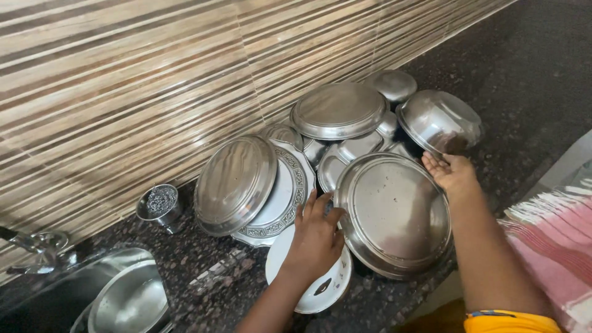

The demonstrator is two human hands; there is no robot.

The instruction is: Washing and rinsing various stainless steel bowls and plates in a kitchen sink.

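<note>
Many steel plates already leaning on the table [530,74]; large steel plate [394,213] tilted between spread left hand [316,237] and right hand [453,172], not settled yet.

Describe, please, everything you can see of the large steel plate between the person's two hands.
The large steel plate is round, shiny metal with a raised rim and a few dark specks on its flat face. It stands tilted on the dark speckled counter, face toward the camera, leaning back on other steel dishes. The right hand touches its upper right rim; the left hand is at its left edge, resting over a white plate.
</note>
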